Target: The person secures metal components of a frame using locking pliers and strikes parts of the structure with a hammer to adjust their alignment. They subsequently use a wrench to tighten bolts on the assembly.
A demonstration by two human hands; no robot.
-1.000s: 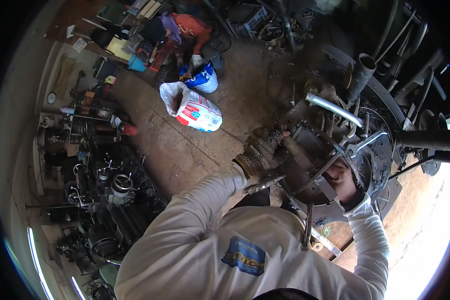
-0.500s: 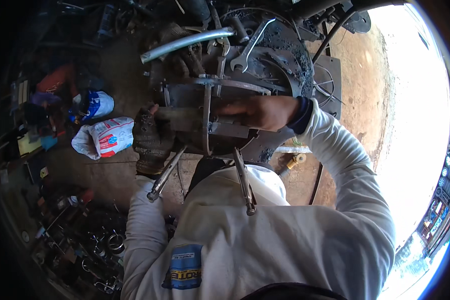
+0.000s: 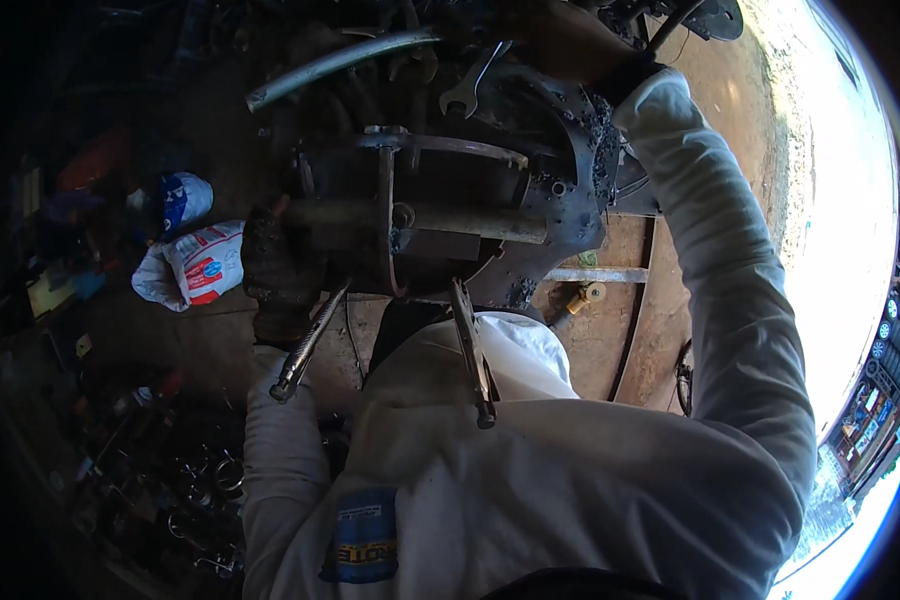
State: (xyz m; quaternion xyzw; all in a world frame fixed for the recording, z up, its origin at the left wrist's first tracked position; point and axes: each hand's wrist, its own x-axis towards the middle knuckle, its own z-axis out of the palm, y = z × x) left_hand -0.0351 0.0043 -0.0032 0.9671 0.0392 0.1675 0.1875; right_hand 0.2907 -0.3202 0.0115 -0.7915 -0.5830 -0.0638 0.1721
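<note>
My left hand [image 3: 280,260], in a dark work glove, is closed on the left end of a round metal pipe [image 3: 490,223]. The pipe lies level across a welded metal frame of curved and upright bars [image 3: 387,190]. Up at the far right, my right hand [image 3: 570,45] reaches over the cluttered work surface; it is dark and smeared, so its fingers cannot be made out. Two locking pliers stick out from the near side of the frame, the left pliers [image 3: 310,345] and the right pliers [image 3: 477,365].
Beyond the frame lie an open-ended wrench [image 3: 462,95] and a bent silver tube [image 3: 340,65]. White and blue sacks [image 3: 215,262] stand on the floor at left, near another person [image 3: 95,165]. A yellow-headed tool [image 3: 582,297] lies on the floor at right.
My right hand has left the pipe and moved far and to the right. The left hand stays at the pipe's end. The whole view has shifted slightly and darkened.
</note>
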